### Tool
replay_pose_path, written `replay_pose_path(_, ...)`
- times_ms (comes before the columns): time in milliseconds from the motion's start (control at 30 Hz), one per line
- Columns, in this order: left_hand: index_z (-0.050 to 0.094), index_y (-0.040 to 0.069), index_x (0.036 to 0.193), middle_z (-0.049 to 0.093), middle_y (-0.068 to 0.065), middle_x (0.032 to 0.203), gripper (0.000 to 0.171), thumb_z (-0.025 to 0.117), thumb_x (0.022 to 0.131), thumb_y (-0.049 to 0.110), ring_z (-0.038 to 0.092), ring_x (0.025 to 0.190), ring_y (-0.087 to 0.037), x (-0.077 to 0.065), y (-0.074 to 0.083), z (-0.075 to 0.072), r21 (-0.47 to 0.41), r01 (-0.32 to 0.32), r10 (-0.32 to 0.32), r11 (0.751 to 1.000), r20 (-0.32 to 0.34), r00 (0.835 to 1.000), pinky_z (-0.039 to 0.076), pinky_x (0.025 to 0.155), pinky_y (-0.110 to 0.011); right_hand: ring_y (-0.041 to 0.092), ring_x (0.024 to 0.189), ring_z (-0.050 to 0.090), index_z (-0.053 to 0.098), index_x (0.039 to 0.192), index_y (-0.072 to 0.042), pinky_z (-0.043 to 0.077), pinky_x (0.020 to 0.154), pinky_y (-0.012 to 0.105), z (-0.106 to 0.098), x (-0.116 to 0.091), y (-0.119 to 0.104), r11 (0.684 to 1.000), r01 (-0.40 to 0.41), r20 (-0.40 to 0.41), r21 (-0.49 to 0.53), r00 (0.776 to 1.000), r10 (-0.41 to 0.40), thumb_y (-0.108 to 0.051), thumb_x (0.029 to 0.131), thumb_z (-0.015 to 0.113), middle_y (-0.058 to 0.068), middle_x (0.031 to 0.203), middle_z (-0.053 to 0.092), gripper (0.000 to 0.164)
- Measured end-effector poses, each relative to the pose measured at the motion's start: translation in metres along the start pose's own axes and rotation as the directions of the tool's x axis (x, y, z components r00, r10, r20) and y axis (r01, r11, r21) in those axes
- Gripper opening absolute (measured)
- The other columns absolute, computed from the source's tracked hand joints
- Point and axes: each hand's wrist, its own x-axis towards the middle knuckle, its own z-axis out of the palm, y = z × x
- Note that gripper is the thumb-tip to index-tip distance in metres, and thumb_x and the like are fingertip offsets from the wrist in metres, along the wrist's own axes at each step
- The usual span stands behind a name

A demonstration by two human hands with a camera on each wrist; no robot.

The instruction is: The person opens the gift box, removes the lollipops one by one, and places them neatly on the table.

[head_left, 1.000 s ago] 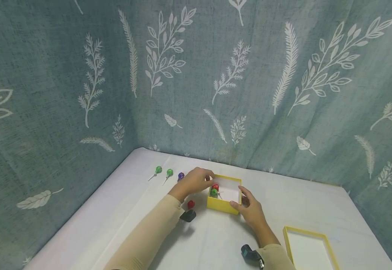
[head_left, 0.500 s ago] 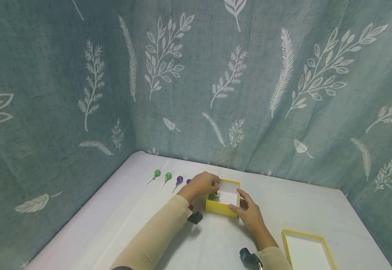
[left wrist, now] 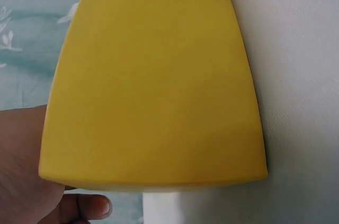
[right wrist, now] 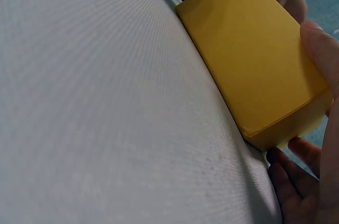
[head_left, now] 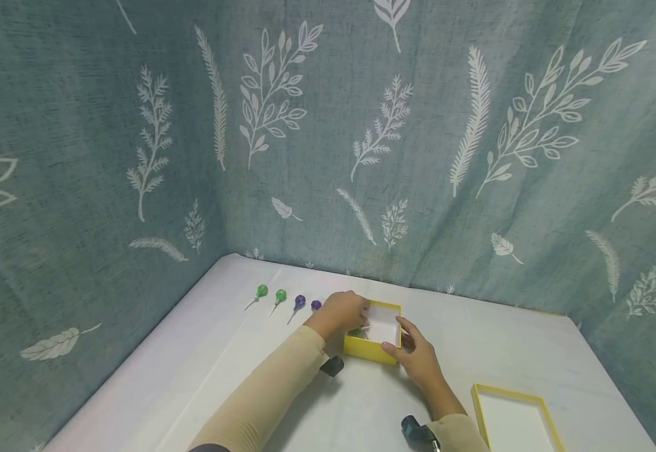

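A yellow box (head_left: 370,350) with a white inside stands on the table, its top uncovered. My right hand (head_left: 420,359) grips its right end, thumb at the front wall and fingers along the right side. My left hand (head_left: 340,314) reaches over the left wall, fingertips down inside the box. Under those fingers a green lollipop (head_left: 355,331) and white sticks partly show. In the left wrist view, curled fingers (left wrist: 96,206) appear past the box edge with a bit of red beside them; I cannot tell whether they hold a lollipop.
Two green lollipops (head_left: 280,295) and two purple lollipops (head_left: 300,302) lie in a row left of the box. A shallow yellow-rimmed lid (head_left: 511,394) lies at the front right. Behind the table (head_left: 237,370) hangs a leaf-patterned curtain (head_left: 316,188).
My left hand has moved right and down from the box's rear left corner into the box, covering the red lollipop there. The right hand keeps its hold on the box.
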Motion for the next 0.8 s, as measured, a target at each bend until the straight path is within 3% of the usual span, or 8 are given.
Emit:
replay_pose_path(233,0.074,0.021,0.102,0.069,0.009,0.085,0.019,0.075,0.086,0.031,0.061,0.072,-0.011,0.0049,0.0007,0.005,0.037,-0.003,0.004,0.999,-0.012,1.0,0.05,0.073,-0.03,0.034,0.125,0.051,0.045,0.146,-0.019,0.042,0.099,0.048,0.0001,-0.0012,-0.0002,1.0,0.004,-0.005,-0.001,1.0,-0.004,-0.042,0.078,0.08,0.017,0.142,0.048,0.08)
replay_pose_path(467,0.073,0.021,0.091,0.063,0.011,0.075,0.013,0.077,0.083,0.03,0.057,0.066,-0.01,0.0053,0.0061,0.0038,0.061,0.007,-0.008,0.998,0.003,1.0,0.049,0.072,-0.031,0.034,0.125,0.051,0.045,0.145,-0.019,0.042,0.099,0.048,-0.0004,-0.0014,0.0013,1.0,0.014,-0.004,0.005,1.0,-0.014,-0.041,0.078,0.08,0.018,0.142,0.048,0.079)
replay_pose_path(667,0.067,0.023,0.087,0.057,0.009,0.071,0.016,0.075,0.085,0.036,0.054,0.066,-0.015,0.0035,0.0089,0.005,0.009,0.061,-0.062,0.998,0.08,0.995,0.045,0.069,-0.034,0.035,0.125,0.051,0.045,0.145,-0.02,0.041,0.099,0.049,0.0,-0.0004,0.0011,1.0,0.02,-0.005,0.014,1.0,-0.02,-0.041,0.078,0.081,0.018,0.142,0.048,0.079)
replay_pose_path(800,0.065,0.025,0.087,0.056,0.01,0.07,0.014,0.074,0.085,0.035,0.053,0.068,-0.015,0.0037,0.0089,0.0067,-0.003,0.048,-0.048,0.999,0.067,0.997,0.042,0.079,-0.038,0.035,0.124,0.052,0.046,0.145,-0.02,0.041,0.099,0.049,-0.0001,0.0002,0.0014,1.0,0.023,-0.011,0.012,1.0,-0.023,-0.041,0.078,0.081,0.018,0.141,0.049,0.079)
